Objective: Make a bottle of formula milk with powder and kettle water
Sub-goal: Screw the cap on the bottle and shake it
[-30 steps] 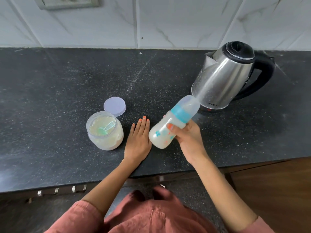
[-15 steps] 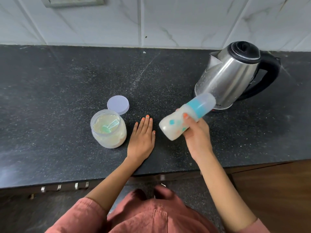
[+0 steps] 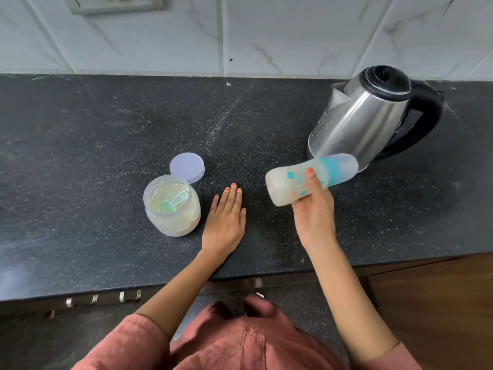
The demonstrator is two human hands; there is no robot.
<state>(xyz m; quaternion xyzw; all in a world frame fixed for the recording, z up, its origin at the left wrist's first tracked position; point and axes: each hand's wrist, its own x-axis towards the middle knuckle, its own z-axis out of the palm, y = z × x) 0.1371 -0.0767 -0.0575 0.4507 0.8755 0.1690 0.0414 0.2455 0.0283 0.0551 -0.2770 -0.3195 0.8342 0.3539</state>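
Note:
My right hand (image 3: pixel 314 212) grips a capped baby bottle (image 3: pixel 288 182) with a blue collar, held almost on its side above the counter, milky liquid inside, cap pointing right toward the steel kettle (image 3: pixel 360 121). My left hand (image 3: pixel 225 217) rests flat, fingers straight, on the black counter (image 3: pixel 106 129). Just left of it stands the open powder jar (image 3: pixel 172 206) with a green scoop (image 3: pixel 174 202) lying in the powder. The jar's lilac lid (image 3: pixel 187 166) lies behind the jar.
The kettle with its black handle (image 3: pixel 426 124) stands at the back right, close behind the bottle. A tiled wall with a switch plate (image 3: pixel 117 4) backs the counter. Drawer handles (image 3: pixel 104 299) show below the counter's front edge.
The bottle has tipped from steeply tilted to nearly horizontal and shifted right and up in my right hand. My left hand stays flat on the counter.

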